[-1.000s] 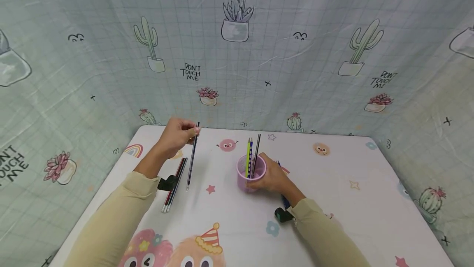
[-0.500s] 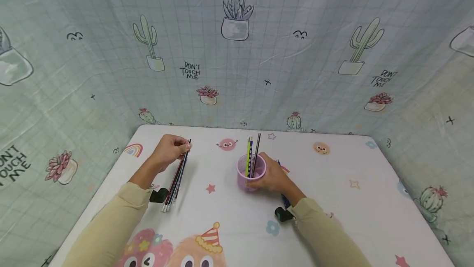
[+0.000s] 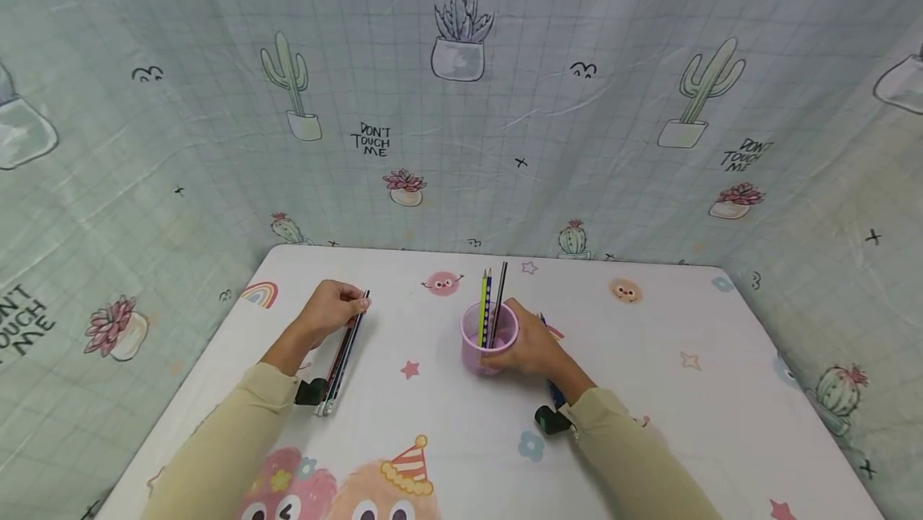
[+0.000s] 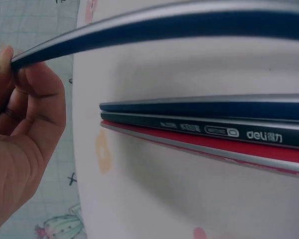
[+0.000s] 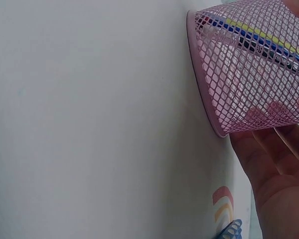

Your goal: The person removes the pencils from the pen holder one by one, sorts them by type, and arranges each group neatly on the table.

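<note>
In the head view my left hand [image 3: 328, 312] pinches a dark blue striped pencil [image 4: 139, 32] near its upper end. The pencil is tilted, its lower end by the white eraser ends of the lying pencils. On the table beside it lie a blue pencil [image 4: 204, 107], a black pencil [image 4: 189, 118] and a red pencil [image 4: 284, 155], close together. My right hand [image 3: 537, 344] grips a pink mesh pencil cup [image 3: 476, 360] around its side. A yellow-green pencil [image 3: 483, 304] and, next to it, a blue dotted pencil and a black striped pencil [image 3: 501, 288] stand in the cup.
Partly hidden under my right wrist lies a blue pencil-like thing [image 3: 557, 394] with a dotted pattern. The white table [image 3: 447, 416] has printed cartoon figures. A patterned cloth [image 3: 534, 143] hangs behind and at both sides.
My left hand has moved down and left, bringing the dark blue pencil from standing apart to beside the lying pencils. The right hand and the cup have stayed put.
</note>
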{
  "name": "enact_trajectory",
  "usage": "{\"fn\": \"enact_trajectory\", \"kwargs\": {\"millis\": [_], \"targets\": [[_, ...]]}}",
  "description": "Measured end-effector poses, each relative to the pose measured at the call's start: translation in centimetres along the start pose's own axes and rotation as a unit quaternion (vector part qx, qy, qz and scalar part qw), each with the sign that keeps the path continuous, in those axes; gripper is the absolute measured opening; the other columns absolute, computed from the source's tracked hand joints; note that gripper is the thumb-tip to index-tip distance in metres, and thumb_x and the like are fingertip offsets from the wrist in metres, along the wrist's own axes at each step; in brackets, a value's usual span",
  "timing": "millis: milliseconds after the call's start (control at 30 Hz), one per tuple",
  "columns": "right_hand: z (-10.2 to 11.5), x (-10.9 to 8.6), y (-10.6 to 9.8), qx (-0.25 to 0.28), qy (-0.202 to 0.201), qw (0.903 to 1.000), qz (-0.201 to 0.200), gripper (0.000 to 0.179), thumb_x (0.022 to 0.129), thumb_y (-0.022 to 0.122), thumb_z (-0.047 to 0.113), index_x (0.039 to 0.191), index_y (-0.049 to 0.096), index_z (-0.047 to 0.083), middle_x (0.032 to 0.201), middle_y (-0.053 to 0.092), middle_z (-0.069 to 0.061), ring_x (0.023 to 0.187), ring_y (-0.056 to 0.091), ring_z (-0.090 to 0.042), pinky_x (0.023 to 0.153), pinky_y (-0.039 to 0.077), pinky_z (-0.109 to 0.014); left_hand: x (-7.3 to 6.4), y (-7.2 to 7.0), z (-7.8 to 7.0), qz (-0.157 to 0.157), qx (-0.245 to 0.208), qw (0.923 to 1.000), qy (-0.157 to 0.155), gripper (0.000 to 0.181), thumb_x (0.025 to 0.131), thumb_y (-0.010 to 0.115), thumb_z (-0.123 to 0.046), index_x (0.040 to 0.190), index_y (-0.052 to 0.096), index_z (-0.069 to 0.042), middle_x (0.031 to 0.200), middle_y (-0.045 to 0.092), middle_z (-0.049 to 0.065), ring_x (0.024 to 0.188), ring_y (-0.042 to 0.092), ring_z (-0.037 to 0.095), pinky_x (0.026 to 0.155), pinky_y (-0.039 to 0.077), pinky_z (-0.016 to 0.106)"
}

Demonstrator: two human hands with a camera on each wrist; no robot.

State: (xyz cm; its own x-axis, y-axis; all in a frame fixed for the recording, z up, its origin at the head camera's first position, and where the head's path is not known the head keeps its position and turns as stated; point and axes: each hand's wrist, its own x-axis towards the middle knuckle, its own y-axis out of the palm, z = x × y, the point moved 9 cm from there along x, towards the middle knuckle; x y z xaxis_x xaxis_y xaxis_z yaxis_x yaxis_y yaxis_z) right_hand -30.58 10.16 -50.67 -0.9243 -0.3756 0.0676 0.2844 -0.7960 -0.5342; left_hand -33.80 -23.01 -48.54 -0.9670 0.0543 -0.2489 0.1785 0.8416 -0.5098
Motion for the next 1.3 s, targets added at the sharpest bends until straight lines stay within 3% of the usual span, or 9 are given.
{"fn": "enact_trajectory", "kwargs": {"millis": [433,800,1100,1300], "targets": [[-0.1,0.0,0.0,0.005,0.009,1.0000,-0.001,0.082,0.061,0.103,0.030,0.128,0.056,0.018,0.120,0.072,-0.003,0.111,0.067,-0.021,0.100,0.055,-0.041,0.9,0.1,1.9,0.004,-0.010,0.9997,-0.022,0.029,0.101,0.069,-0.012,0.119,0.070,0.010,0.100,0.072,0.014,0.080,0.062,0.016,0.072,0.060,0.024],[-0.1,0.2,0.1,0.012,0.007,0.9999,-0.003,0.082,0.061,0.103,0.031,0.127,0.056,0.017,0.120,0.072,-0.003,0.111,0.067,-0.021,0.100,0.056,-0.042,1.6,-0.2,3.0,-0.027,-0.018,0.9981,-0.052,0.019,0.093,0.079,-0.012,0.101,0.077,0.006,0.088,0.072,0.010,0.069,0.066,0.014,0.063,0.060,0.025],[-0.3,0.1,0.1,0.015,0.013,0.9998,-0.002,0.083,0.061,0.103,0.031,0.128,0.056,0.017,0.120,0.072,-0.003,0.111,0.067,-0.020,0.100,0.055,-0.040,1.9,-0.5,3.8,-0.076,0.009,0.9948,-0.067,0.021,0.086,0.087,-0.016,0.091,0.079,0.003,0.096,0.076,0.016,0.060,0.067,0.010,0.057,0.058,0.024],[-0.4,0.1,0.2,0.014,0.013,0.9998,-0.003,0.083,0.061,0.103,0.030,0.129,0.055,0.017,0.121,0.072,-0.003,0.111,0.066,-0.021,0.100,0.055,-0.041,2.0,-0.5,4.0,-0.087,0.066,0.9924,-0.057,0.021,0.084,0.088,-0.017,0.085,0.079,0.002,0.072,0.074,0.007,0.057,0.065,0.010,0.055,0.052,0.024]]}}
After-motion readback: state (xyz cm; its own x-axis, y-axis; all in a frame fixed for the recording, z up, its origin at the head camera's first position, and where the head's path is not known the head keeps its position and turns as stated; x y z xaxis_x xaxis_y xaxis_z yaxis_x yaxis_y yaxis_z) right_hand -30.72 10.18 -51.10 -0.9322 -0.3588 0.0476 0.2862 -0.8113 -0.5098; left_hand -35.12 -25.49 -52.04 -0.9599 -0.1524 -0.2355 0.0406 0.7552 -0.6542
